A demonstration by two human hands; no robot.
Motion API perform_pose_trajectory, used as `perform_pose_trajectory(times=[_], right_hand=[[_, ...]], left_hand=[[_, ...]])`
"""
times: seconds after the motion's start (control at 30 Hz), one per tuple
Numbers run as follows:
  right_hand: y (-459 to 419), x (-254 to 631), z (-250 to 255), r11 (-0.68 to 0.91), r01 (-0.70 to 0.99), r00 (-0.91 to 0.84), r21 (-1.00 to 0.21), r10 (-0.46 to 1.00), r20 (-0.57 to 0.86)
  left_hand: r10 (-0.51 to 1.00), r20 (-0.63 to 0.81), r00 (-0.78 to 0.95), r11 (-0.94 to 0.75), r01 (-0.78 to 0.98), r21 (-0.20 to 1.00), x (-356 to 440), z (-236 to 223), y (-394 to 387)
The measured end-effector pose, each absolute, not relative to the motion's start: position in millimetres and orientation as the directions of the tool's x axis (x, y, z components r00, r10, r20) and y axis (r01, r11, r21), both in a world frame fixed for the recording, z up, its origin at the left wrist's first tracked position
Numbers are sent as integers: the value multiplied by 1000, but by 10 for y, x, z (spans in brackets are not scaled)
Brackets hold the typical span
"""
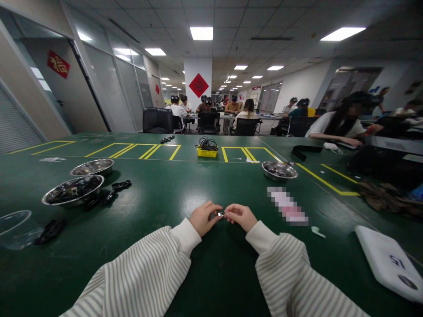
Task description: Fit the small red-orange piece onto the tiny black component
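Just above the green table, my left hand pinches a tiny shiny metal piece between thumb and fingertips. From the other side, my right hand closes its thumb and fingers at the right end of that piece. The fingertips of both hands nearly meet around it, so most of it is hidden. Its exact kind is too small to make out. Whether the right fingers grip the same piece or a separate small part, I cannot tell.
To the left stand a metal bowl of black parts, a second bowl and a clear plastic cup. Ahead sits a yellow tray of black cables. At right are a bowl, an earbud and a white device. A person sits far right.
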State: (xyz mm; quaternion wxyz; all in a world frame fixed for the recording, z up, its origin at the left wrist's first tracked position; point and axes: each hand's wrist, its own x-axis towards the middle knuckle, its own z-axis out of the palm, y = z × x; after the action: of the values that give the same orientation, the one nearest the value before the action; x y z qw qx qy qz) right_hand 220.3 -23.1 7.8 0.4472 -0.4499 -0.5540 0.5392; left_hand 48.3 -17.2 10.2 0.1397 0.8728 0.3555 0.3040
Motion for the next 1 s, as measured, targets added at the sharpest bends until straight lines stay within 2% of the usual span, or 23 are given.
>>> perform_pose_trajectory(times=[0.17,0.3,0.37,0.43,0.47,0.63,0.77,1.0], right_hand=[[-199,2264,53,44,132,-90,-990,995,33],[-156,2277,19,124,292,-26,-948,992,122],[-75,2284,10,203,456,34,-867,969,245],[66,2288,9,233,691,73,-685,919,387],[156,2286,10,222,722,88,-655,910,405],[624,2209,16,179,793,110,-583,898,426],[806,2133,16,203,809,64,-552,903,426],[622,2091,25,321,729,-56,-605,908,414]], left_hand=[[769,442,462,-635,635,440,441,50,-134],[751,446,487,-654,640,403,463,42,-126],[723,431,540,-687,628,365,481,53,-134],[704,404,584,-708,623,332,495,64,-143],[702,392,594,-710,627,321,500,67,-146],[720,375,584,-692,647,321,513,59,-141],[726,368,581,-687,641,343,511,43,-136],[713,365,599,-701,609,371,485,24,-113]])
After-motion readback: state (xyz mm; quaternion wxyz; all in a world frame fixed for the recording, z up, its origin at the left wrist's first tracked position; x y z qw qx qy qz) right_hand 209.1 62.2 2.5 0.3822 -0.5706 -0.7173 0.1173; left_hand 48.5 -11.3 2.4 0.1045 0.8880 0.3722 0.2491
